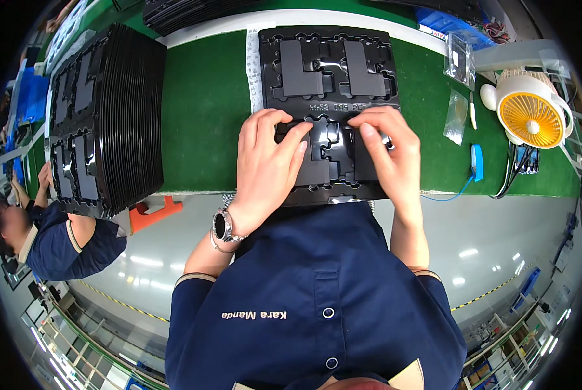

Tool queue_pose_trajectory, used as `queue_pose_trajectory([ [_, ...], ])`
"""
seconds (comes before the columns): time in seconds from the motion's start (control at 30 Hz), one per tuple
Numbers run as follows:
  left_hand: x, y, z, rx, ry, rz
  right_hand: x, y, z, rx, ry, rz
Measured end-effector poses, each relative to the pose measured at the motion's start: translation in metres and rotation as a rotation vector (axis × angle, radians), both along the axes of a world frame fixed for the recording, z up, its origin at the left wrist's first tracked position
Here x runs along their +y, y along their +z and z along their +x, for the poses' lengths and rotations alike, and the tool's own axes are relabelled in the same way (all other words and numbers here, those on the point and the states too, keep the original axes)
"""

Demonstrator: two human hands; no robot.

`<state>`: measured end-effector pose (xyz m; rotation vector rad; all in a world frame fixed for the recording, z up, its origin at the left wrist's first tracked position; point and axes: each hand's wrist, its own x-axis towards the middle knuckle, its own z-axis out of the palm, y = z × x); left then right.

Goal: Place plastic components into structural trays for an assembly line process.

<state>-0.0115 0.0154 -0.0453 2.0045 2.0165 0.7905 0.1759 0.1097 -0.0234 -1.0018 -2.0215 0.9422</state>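
Observation:
A black moulded plastic tray [346,105] lies in front of me with dark grey L-shaped pieces in its recesses. Two of them, such as the far left L-shaped piece [295,68], sit uncovered in the far half. My left hand [265,156] bends over the near left L-shaped piece [314,170], thumb and forefinger closed at its upper end. Over the near right L-shaped piece [364,159], my right hand [397,151] has its thumb and forefinger drawn together at the top edge. Both hands partly hide these pieces and the tray's sides.
A tall stack of black trays [128,123] stands left on the green mat [200,130]. To the right are a white and yellow fan [530,120], clear plastic bags [457,117], a blue clip with a cord [477,162] and a blue bin [447,23]. A co-worker [63,240] is beyond the stack.

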Motion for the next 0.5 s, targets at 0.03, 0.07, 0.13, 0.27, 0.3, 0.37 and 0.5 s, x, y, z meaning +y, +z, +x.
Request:
queue_pose_trajectory([
  [0.03,0.002,0.001,0.001,0.045,0.004,-0.008,-0.002,0.000,-0.003,-0.034,0.029,-0.031],
  [0.07,0.003,0.002,0.002,0.089,0.008,-0.016,-0.005,-0.001,-0.006,-0.067,0.058,-0.062],
  [0.13,0.004,0.003,0.003,0.095,0.012,-0.021,-0.009,-0.005,-0.013,-0.062,0.093,-0.018],
  [0.27,0.005,0.002,-0.003,-0.049,0.038,0.041,-0.013,-0.002,-0.013,-0.030,0.058,-0.055],
  [0.3,0.004,0.003,-0.005,-0.176,0.009,0.025,-0.014,-0.002,-0.012,-0.022,0.044,-0.067],
  [0.37,-0.005,0.006,-0.009,-0.428,-0.049,-0.011,-0.016,-0.003,-0.009,0.006,0.020,-0.132],
  [0.5,-0.028,-0.006,0.011,-0.526,-0.080,-0.043,-0.020,-0.010,-0.009,0.071,0.038,-0.170],
])
